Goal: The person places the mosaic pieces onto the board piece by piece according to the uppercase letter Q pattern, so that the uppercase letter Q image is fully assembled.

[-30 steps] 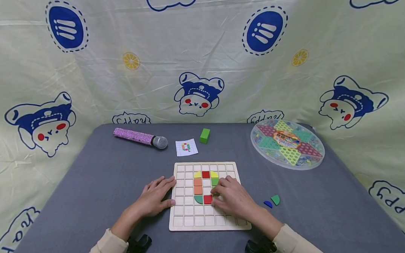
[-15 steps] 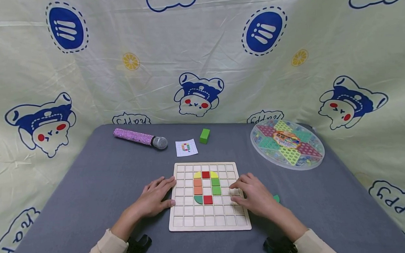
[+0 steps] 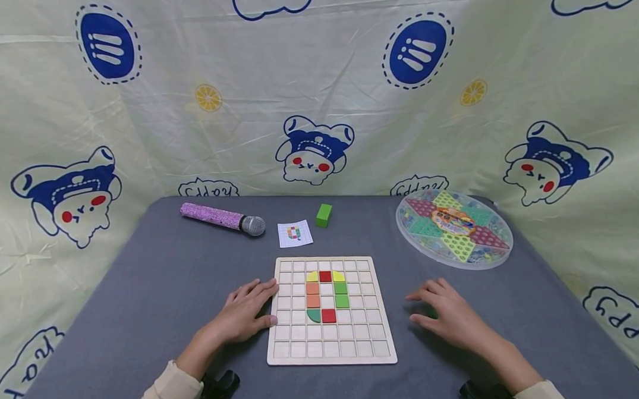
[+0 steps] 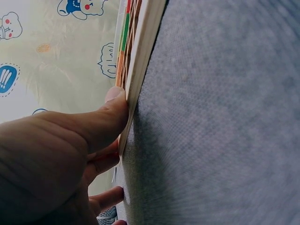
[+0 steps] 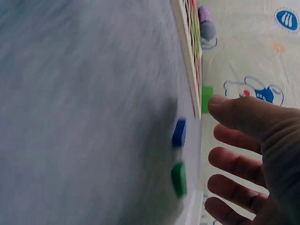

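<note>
A pale wooden grid board [image 3: 299, 349] lies flat mid-table, with red, yellow, orange and green pieces forming a ring in its cells. My left hand [image 3: 244, 313] rests against the board's left edge, thumb and fingertips touching the rim. To the right of the board, my right hand [image 3: 450, 313] hovers over the cloth with fingers apart and nothing held. Below it, the right wrist view shows a blue piece [image 5: 179, 133] and a green piece [image 5: 179, 179] lying on the table; in the head view the hand hides both.
Behind the board lie a small card [image 3: 295, 233] with a coloured pattern, a green block [image 3: 323, 215] and a glittery purple microphone [image 3: 213, 215]. A round Chinese checkers set [image 3: 454, 229] sits at the back right. A printed curtain [image 3: 314, 75] hangs behind the table.
My right hand has let go of a green square in the ring's right side and moved right, off the board, over the loose pieces. The left hand has stayed put.
</note>
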Available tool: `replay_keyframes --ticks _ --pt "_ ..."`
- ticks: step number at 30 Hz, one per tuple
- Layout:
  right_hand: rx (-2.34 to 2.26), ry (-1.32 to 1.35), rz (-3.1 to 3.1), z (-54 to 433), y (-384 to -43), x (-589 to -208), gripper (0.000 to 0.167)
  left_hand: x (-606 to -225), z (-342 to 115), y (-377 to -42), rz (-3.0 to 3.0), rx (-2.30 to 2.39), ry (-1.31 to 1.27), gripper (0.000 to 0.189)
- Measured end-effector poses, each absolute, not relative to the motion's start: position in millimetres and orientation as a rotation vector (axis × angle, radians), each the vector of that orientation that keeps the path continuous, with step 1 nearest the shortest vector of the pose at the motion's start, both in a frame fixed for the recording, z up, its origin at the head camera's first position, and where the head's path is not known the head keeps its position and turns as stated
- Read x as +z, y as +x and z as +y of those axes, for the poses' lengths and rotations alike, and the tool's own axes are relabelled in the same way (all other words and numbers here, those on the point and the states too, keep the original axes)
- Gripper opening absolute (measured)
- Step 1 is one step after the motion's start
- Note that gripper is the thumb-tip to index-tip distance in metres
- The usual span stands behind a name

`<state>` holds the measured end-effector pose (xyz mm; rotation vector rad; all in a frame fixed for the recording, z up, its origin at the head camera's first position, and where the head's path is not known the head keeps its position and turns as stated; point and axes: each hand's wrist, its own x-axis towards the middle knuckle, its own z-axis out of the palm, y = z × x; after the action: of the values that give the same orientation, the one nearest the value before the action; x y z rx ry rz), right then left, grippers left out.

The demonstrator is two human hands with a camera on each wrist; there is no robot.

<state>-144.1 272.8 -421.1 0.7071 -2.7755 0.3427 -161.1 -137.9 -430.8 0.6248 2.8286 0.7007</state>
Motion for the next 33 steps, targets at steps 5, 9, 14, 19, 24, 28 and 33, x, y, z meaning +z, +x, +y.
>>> replay_keyframes --ticks 5,9,14,19,24,28,33 --pt "0.299 0.646 -2.879 293 -141 -421 0.032 -431 -138 -161 2.828 0.69 0.616 0.064" --pt "0.279 0.622 -2.933 303 -139 -420 0.033 -431 -138 -161 2.828 0.687 0.615 0.064" --pt "0.256 0.605 -2.958 310 -137 -420 0.033 -431 -138 -161 2.825 0.69 0.612 0.063" --pt "0.241 0.594 -2.97 313 -137 -423 0.031 -430 -138 -161 2.825 0.686 0.613 0.064" --pt "0.237 0.583 -2.983 315 -138 -425 0.03 -431 -138 -161 2.831 0.689 0.619 0.063" --pt "0.232 0.57 -2.995 314 -139 -425 0.028 -431 -138 -160 2.836 0.691 0.623 0.063" --pt "0.218 0.588 -2.988 313 -140 -424 0.027 -430 -138 -160 2.837 0.688 0.623 0.064"
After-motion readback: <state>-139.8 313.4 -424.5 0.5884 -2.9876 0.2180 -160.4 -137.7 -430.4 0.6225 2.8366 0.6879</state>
